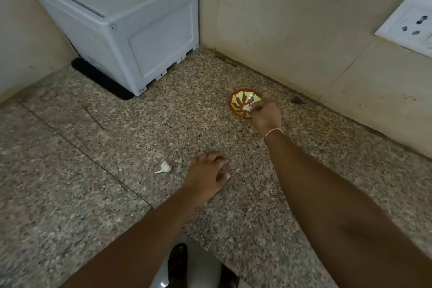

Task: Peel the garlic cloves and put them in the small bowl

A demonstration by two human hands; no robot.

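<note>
Small bowl: we see the small bowl (243,101), red outside with a yellow-green patterned inside, standing on the worktop (93,194) near its back edge, toward the right, just in front of the tiled wall (292,18).
Peeled clove: a pale bit of garlic (246,107) lies inside the bowl at its near side, right at the fingertips of our right hand; whether the fingers have hold of it we cannot tell.
Right hand: our right hand (266,117) reaches over the bowl's near right rim, fingers bunched and pointing down into it. A thin thread band (273,133) circles the wrist.
Unpeeled clove: one white garlic clove (164,167) with its skin on lies on the worktop near the middle, just to the left of our left hand and apart from it, well away from the bowl.
Left hand: our left hand (205,175) rests low over the worktop, fingers loosely bent and holding nothing.
Back left corner: a white plastic box (121,25) sits on a black mat (102,82).
Wall at right: a white socket (411,23).
</note>
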